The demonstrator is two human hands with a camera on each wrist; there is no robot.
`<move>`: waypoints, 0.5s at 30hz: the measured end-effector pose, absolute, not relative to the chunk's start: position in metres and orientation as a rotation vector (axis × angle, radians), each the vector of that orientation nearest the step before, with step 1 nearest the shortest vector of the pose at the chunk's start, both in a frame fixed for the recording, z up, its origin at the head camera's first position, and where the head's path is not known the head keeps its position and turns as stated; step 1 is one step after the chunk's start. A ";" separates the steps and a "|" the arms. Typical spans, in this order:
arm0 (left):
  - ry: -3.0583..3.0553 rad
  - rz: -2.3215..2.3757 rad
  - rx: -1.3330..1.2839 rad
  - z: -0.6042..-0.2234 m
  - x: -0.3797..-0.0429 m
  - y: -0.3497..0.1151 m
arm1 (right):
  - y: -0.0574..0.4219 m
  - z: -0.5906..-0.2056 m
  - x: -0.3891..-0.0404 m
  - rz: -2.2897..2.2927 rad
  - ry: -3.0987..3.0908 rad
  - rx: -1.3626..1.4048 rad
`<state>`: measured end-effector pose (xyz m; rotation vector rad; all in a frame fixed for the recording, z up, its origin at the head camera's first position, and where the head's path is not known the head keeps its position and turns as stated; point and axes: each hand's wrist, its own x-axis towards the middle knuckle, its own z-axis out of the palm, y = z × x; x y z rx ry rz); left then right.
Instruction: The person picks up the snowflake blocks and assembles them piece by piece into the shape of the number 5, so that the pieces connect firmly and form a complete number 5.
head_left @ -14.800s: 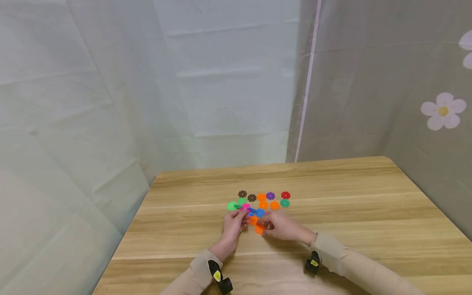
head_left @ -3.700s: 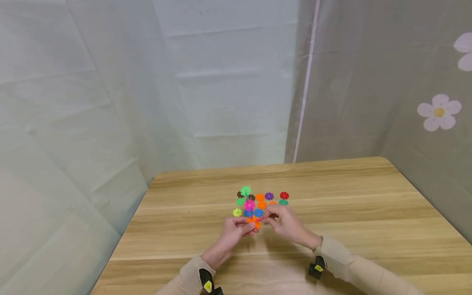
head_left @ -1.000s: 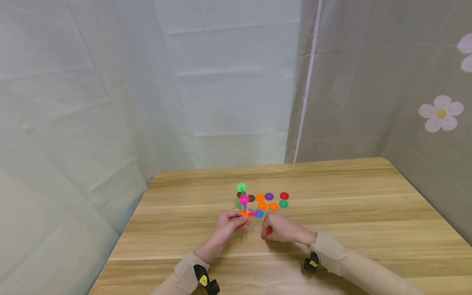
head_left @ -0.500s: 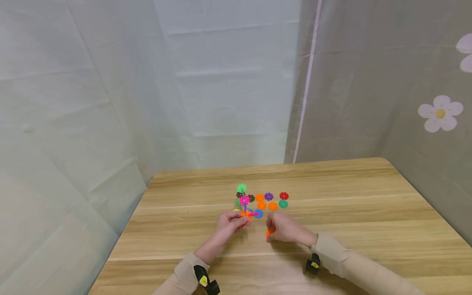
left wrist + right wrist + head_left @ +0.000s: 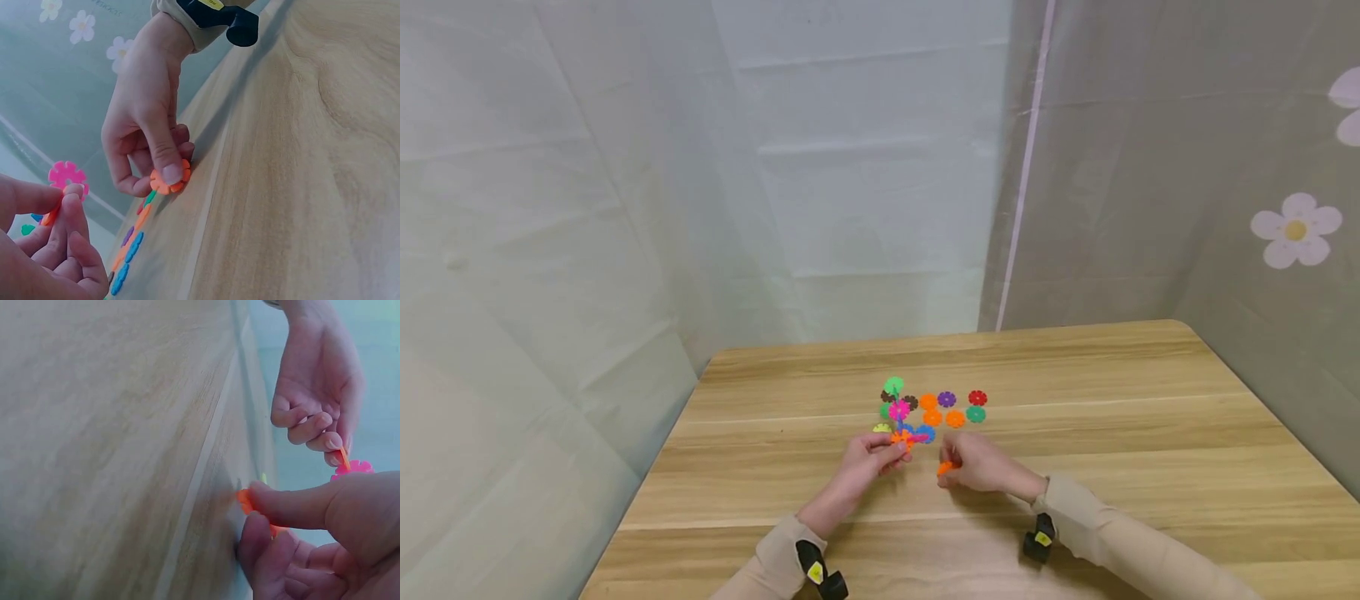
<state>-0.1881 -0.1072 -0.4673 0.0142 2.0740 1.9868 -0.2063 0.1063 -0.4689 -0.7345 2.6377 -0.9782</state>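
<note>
My left hand (image 5: 863, 460) pinches an orange notched snowflake disc (image 5: 900, 437) at the lower end of a joined chain. From it the chain stands up through a blue piece, a pink disc (image 5: 898, 409) and a light green disc (image 5: 893, 385) on top. Another pink disc (image 5: 919, 437) juts out to the right, seen edge-on. To the right, close over the table, my right hand (image 5: 981, 462) holds a loose orange disc (image 5: 169, 181) between thumb and fingers. The two hands are a short gap apart.
Loose discs lie flat on the wooden table (image 5: 1075, 375) just beyond the hands: several orange (image 5: 955, 419), a purple (image 5: 947, 399), a red (image 5: 977, 397), a teal (image 5: 976, 414), a blue (image 5: 926, 434) and a yellow (image 5: 882, 428). Dark brown ones (image 5: 910, 402) sit partly behind the chain.
Earlier the chain lay low and sideways; now it stands upright, with a pink disc added at the right. Within the last second my right hand has taken up the orange disc.
</note>
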 end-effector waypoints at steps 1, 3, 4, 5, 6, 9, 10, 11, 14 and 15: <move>2.078 1.981 0.024 -0.467 -0.188 -0.107 | 0.106 -0.470 -0.207 -1.017 2.612 -0.723; 2.080 1.969 0.034 -0.468 -0.188 -0.108 | 0.106 -0.471 -0.207 -1.075 2.577 -0.701; 2.083 1.963 0.037 -0.468 -0.188 -0.108 | 0.105 -0.472 -0.208 -1.104 2.563 -0.699; 2.086 1.957 0.040 -0.469 -0.188 -0.109 | 0.105 -0.472 -0.208 -1.125 2.557 -0.700; 2.091 1.950 0.042 -0.469 -0.188 -0.109 | 0.105 -0.472 -0.209 -1.151 2.553 -0.702; 2.094 1.942 0.035 -0.471 -0.188 -0.109 | 0.105 -0.474 -0.211 -1.226 2.561 -0.716; 2.098 1.942 0.043 -0.471 -0.188 -0.110 | 0.104 -0.474 -0.212 -1.251 2.569 -0.722; 2.096 1.946 0.045 -0.472 -0.188 -0.110 | 0.104 -0.474 -0.212 -1.269 2.578 -0.725; 2.085 1.960 0.050 -0.472 -0.188 -0.110 | 0.104 -0.475 -0.213 -1.322 2.590 -0.734; 2.080 1.965 0.049 -0.472 -0.188 -0.110 | 0.104 -0.474 -0.213 -1.340 2.588 -0.733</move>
